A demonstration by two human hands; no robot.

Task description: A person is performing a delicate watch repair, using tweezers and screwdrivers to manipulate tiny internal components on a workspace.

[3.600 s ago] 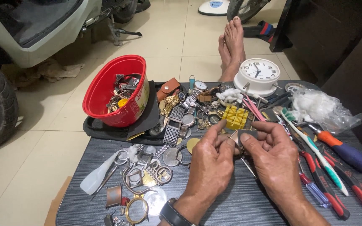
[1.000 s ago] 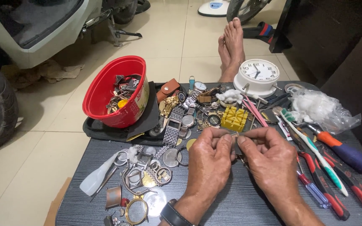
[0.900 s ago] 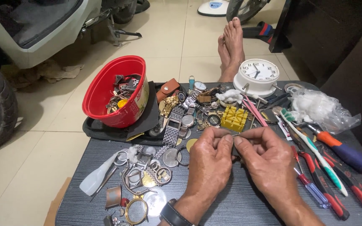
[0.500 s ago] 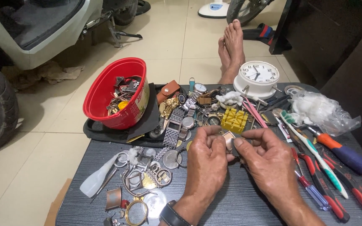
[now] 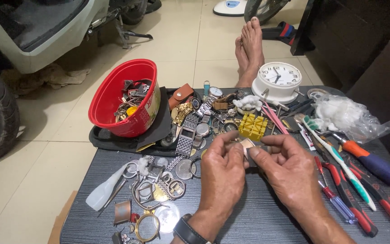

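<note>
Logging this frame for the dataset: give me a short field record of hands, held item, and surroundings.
left hand: fingertips pinch a small part, wrist wears a dark watch
right hand: pinches the same part from the other side
small part: pale, flat piece held between both hands; kind too small to tell
table: dark, ribbed top
behind hands: yellow block, white clock, red bowl of parts
right side: screwdrivers, toothbrush
left side: loose watch cases
</note>
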